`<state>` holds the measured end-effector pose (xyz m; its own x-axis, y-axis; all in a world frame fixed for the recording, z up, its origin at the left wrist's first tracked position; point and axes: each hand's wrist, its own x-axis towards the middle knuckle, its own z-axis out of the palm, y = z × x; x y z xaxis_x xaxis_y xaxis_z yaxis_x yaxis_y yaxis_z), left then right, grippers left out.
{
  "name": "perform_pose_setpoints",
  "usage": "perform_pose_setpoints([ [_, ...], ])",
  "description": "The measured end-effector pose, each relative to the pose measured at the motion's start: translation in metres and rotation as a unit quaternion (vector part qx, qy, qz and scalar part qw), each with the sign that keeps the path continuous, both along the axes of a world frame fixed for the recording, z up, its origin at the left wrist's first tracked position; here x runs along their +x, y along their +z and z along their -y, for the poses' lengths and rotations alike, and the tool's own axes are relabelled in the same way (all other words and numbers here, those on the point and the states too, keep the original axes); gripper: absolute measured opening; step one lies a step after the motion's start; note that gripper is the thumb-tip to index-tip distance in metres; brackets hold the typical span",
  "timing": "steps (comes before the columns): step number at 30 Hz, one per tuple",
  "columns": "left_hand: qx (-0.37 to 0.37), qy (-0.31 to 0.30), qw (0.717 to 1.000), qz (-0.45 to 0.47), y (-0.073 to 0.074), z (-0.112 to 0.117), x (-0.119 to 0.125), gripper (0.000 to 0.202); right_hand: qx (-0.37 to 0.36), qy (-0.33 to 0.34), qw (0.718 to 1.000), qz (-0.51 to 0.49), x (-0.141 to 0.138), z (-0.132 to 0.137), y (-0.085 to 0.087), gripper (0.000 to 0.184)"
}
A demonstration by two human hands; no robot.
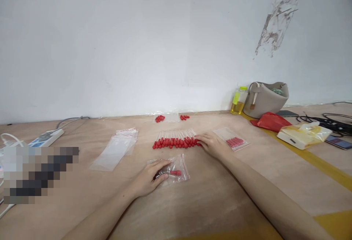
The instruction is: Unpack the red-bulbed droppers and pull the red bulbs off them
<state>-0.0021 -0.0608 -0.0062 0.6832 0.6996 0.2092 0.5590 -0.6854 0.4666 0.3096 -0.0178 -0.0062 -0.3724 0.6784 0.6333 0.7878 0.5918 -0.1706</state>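
A row of clear droppers with red rubber bulbs lies side by side on the table, bulbs towards me. At the right end of that row, my right hand has its fingers curled on the bulb of a dropper. Nearer to me, a clear zip bag lies flat with a red-bulbed dropper inside. Across the bag's left part rests my left hand, thumb and fingers apart. Right of my right hand is another zip bag holding several red-bulbed droppers.
Flat zip bags lie left of the row. By the wall are bags with red bulbs. A power strip is far left. To the right stand a bottle, grey handbag, red pouch, tissue pack and phone.
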Motion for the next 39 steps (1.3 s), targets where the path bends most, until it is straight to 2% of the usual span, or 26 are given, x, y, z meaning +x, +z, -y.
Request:
perform_pose_setpoints([
  [6,0.001,-0.004,1.0,-0.002,0.002,0.001,0.002,0.041,-0.064,-0.03,0.996,0.054,-0.005,0.007,0.008,0.025],
  [9,0.003,0.001,1.0,-0.007,0.003,0.001,0.002,0.04,-0.07,-0.039,0.995,0.058,-0.004,0.012,0.014,0.03],
  [12,0.011,-0.006,1.0,-0.014,0.004,0.001,0.002,0.04,-0.033,-0.046,0.998,-0.012,-0.003,0.012,0.014,0.036],
  [16,0.022,-0.03,0.999,-0.028,0.003,0.0,0.001,0.04,0.032,-0.097,0.981,-0.162,-0.009,0.011,0.008,0.025],
  [19,0.044,-0.037,0.998,-0.03,0.004,-0.001,0.0,0.039,0.008,-0.119,0.975,-0.186,-0.022,0.021,0.005,0.02],
  [22,0.054,-0.03,0.998,-0.028,0.007,-0.001,0.0,0.037,-0.074,-0.043,0.991,-0.098,-0.039,0.039,0.004,0.018],
  [24,0.045,-0.023,0.998,-0.029,0.008,-0.001,0.0,0.036,-0.124,0.024,0.991,-0.043,-0.049,0.051,0.003,0.018],
  [28,0.029,-0.02,0.998,-0.049,0.008,-0.001,0.0,0.039,-0.179,0.104,0.978,-0.038,-0.064,0.06,0.0,0.012],
  [33,0.028,-0.05,0.994,-0.094,0.008,-0.001,-0.003,0.05,-0.225,0.145,0.961,-0.063,-0.081,0.055,-0.003,0.02],
  [36,0.029,-0.063,0.991,-0.112,0.007,-0.001,-0.003,0.051,-0.236,0.14,0.957,-0.097,-0.087,0.057,-0.003,0.014],
  [39,0.028,-0.059,0.989,-0.134,0.008,0.0,-0.004,0.049,-0.232,0.112,0.958,-0.123,-0.079,0.063,-0.002,0.005],
])
